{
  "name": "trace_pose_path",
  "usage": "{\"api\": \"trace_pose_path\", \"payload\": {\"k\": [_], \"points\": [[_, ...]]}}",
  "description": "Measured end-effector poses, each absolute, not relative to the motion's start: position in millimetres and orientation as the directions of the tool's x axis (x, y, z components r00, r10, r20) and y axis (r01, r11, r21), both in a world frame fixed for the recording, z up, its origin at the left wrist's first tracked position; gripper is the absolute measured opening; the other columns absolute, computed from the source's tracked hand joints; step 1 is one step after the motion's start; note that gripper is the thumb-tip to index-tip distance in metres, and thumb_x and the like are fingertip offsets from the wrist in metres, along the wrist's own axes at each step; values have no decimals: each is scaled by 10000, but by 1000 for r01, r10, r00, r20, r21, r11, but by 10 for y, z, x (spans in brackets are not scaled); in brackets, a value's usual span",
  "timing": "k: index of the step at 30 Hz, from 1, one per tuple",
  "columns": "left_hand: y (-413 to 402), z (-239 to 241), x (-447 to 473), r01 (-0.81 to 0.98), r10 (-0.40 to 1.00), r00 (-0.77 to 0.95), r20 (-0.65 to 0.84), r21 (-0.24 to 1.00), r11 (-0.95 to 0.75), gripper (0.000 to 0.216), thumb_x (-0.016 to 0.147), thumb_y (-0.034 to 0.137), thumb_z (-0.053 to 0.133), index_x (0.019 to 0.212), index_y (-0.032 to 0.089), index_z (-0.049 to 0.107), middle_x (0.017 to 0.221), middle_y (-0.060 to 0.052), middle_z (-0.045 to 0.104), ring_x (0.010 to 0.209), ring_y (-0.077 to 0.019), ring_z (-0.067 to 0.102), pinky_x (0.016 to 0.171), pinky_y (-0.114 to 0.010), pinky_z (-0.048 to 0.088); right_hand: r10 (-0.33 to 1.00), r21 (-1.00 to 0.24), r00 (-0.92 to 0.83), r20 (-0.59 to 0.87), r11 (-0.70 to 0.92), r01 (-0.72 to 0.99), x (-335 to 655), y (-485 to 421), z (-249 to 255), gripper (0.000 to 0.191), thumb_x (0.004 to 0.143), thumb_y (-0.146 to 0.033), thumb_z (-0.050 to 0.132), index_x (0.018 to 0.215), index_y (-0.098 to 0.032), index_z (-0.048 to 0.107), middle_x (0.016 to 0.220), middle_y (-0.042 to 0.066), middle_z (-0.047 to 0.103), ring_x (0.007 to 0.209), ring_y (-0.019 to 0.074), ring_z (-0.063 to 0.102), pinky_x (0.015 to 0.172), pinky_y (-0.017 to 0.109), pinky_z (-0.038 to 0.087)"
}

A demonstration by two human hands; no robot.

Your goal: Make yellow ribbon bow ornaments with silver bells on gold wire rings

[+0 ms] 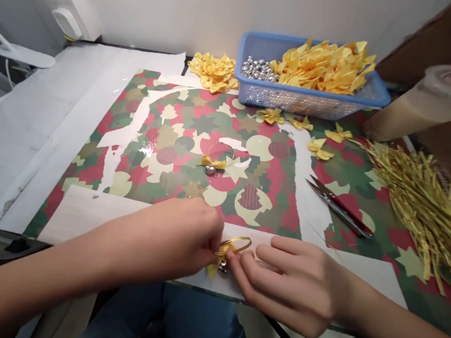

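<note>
Low in the head view, my left hand (199, 234) is closed, its fingertips pinching one side of a yellow ribbon bow with a gold cord loop (243, 239). My right hand (291, 278) pinches the same piece from the other side with thumb and fingertips. A small silver bell (223, 266) hangs between the hands. My fingers hide most of the bow and where the cord is fastened. Beyond them, a similar yellow bow (218, 164) with a gold loop and a silver bell lies on the patterned sheet.
Farther back, a blue basket (313, 98) holds silver bells and yellow bows. Beside it lies a pile of yellow bows (213, 71). On the right are thread snips (339, 206), gold cords (422, 195) and a cup (413, 111). A patterned sheet (198, 122) with torn patches covers the table.
</note>
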State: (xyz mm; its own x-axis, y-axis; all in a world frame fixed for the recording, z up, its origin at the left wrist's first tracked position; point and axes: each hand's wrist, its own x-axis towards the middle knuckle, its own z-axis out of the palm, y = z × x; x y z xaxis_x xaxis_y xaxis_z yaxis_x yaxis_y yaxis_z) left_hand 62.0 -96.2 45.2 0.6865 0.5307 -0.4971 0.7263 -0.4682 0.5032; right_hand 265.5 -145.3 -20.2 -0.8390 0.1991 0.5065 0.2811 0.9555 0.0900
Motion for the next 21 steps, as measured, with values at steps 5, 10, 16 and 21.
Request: {"api": "trace_pose_path", "payload": {"k": [5, 10, 16, 21], "points": [[-667, 426, 565, 711, 415, 664, -622, 697, -95, 92, 796, 259, 619, 789, 169, 628, 771, -14, 688, 689, -148, 638, 537, -203, 441, 269, 123, -790, 551, 910, 396, 2758, -1382, -125, 254, 934, -87, 419, 976, -51, 666, 766, 58, 623, 602, 118, 492, 482, 294, 298], [-344, 311, 657, 678, 321, 672, -667, 729, 97, 138, 695, 218, 704, 769, 169, 599, 773, -27, 724, 776, -173, 689, 655, -244, 510, 302, 124, -715, 631, 870, 477, 2860, -1228, -49, 186, 930, -72, 458, 980, -50, 636, 752, 59, 654, 614, 119, 520, 495, 281, 323], [-79, 379, 931, 760, 194, 647, -738, 646, -77, 117, 645, 208, 728, 753, 173, 698, 722, -7, 735, 727, -176, 694, 666, -269, 532, 259, 167, -756, 602, 884, 436, 2848, -1107, -80, 131, 903, -72, 518, 959, -59, 636, 718, 40, 664, 583, 109, 483, 482, 278, 290], [-15, 367, 962, 747, 116, 665, -738, 661, -75, 20, 632, 188, 727, 637, 174, 713, 596, 8, 704, 665, -166, 676, 671, -282, 552, 250, 159, -768, 590, 896, 414, 2778, -1129, -193, 201, 902, -67, 465, 931, -46, 663, 720, 36, 654, 564, 112, 457, 463, 298, 252]]}}
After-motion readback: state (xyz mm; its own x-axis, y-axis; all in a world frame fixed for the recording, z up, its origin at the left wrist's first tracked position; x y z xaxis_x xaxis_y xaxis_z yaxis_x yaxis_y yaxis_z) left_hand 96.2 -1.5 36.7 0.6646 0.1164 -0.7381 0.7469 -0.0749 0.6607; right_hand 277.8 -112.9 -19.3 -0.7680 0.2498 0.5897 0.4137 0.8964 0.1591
